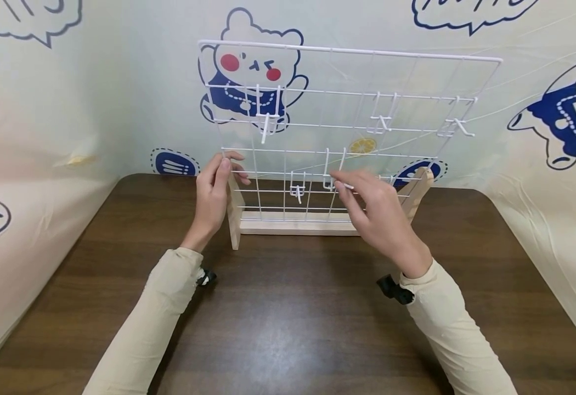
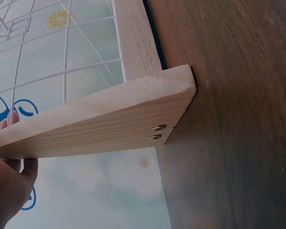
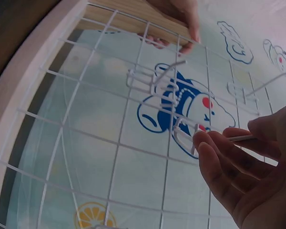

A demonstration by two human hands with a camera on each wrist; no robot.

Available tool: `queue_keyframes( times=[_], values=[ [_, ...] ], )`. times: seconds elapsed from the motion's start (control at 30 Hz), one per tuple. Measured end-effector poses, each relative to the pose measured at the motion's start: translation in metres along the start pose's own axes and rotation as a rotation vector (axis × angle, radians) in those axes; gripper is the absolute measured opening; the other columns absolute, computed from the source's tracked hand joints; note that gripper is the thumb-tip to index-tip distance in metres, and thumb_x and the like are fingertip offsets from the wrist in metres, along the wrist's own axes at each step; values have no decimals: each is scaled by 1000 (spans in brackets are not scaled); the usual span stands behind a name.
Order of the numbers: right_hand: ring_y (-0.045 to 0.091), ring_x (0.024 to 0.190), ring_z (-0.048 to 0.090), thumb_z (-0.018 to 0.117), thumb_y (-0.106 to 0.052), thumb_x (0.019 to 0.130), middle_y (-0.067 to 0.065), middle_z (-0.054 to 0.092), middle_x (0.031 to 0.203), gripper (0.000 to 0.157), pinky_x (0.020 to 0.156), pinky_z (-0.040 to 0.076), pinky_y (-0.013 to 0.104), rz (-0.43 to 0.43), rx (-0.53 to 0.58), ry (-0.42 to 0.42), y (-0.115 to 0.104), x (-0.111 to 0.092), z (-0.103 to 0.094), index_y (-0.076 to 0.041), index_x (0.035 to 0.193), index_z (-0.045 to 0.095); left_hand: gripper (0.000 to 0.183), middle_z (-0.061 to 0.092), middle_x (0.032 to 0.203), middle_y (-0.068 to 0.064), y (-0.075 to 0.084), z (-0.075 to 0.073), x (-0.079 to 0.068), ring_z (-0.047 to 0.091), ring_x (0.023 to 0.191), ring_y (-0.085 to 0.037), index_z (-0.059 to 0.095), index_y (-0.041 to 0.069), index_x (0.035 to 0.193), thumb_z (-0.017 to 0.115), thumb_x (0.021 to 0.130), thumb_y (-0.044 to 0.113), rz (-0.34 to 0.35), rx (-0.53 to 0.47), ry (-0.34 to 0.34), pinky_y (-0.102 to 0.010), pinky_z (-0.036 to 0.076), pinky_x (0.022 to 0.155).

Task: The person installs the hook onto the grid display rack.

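Note:
A white wire grid rack [image 1: 352,52] stands on the table in a pale wooden frame with a base bar [image 1: 293,226]. My left hand [image 1: 211,195] grips the upper end of the left wooden side piece [image 2: 105,121], with fingers on both sides of the wood. Between thumb and fingertips, my right hand [image 1: 379,211] pinches a white wire hook [image 1: 326,164] by its prong, at the lower middle of the grid. In the right wrist view, the flat loop end of this hook [image 3: 176,130] lies against the grid wires; whether it is seated on them I cannot tell.
More white hooks hang on the grid: one at upper left [image 1: 265,123], one at upper middle right [image 1: 380,123], one at the right edge [image 1: 458,126], and one lower [image 1: 297,190] beside the held hook. A printed cloth [image 1: 120,109] hangs behind the brown table [image 1: 278,307].

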State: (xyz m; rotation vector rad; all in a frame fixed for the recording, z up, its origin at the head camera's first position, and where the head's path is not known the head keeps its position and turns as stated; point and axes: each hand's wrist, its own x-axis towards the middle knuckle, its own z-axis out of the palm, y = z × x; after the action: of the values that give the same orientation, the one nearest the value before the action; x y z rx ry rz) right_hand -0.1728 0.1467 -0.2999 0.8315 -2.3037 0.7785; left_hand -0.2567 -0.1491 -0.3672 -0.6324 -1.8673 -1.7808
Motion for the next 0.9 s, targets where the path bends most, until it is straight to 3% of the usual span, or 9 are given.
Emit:
queue_keyframes(
  times=[0.2,0.33,0.53,0.6,0.73,0.9],
  values=[
    [17,81,63,59,-16,101,11,69,118,33,69,53,35,28,-25,-67,-3,-10,12,-4,132,63,31,61,91,-36,25,3,-4,62,75,-45,64,-1,111,38,107,15,5,-5,-6,-37,54,83],
    [20,83,64,59,-17,101,12,67,123,41,72,52,38,22,-47,-81,-3,-16,16,-8,141,56,31,61,90,-36,31,4,-5,63,75,-42,63,-2,112,37,107,14,4,-7,-8,-36,53,83],
    [13,73,59,60,-12,98,4,67,93,53,62,48,32,-16,-83,-66,-5,-21,13,-14,149,46,33,61,94,-37,33,1,-3,63,81,-47,58,-10,115,37,108,15,-12,21,-24,-40,52,90],
    [12,73,58,60,-10,98,2,67,92,57,60,48,30,-13,-90,-68,-7,-23,9,-17,151,43,34,62,97,-36,28,-2,-3,64,86,-46,57,-9,118,37,108,17,-25,34,-28,-42,50,95],
    [11,76,61,59,-11,98,1,69,100,56,61,50,29,0,-105,-82,-9,-35,1,-17,151,44,34,66,105,-28,13,-8,-7,66,98,-40,57,1,127,37,109,22,-59,103,-38,-50,46,100],
    [12,75,66,61,-9,95,5,71,99,51,58,52,32,-12,-153,-65,0,-58,-17,-11,144,51,39,66,116,-18,6,-18,-19,65,108,-31,46,21,145,37,109,31,-80,324,-84,-53,47,94]
  ],
)
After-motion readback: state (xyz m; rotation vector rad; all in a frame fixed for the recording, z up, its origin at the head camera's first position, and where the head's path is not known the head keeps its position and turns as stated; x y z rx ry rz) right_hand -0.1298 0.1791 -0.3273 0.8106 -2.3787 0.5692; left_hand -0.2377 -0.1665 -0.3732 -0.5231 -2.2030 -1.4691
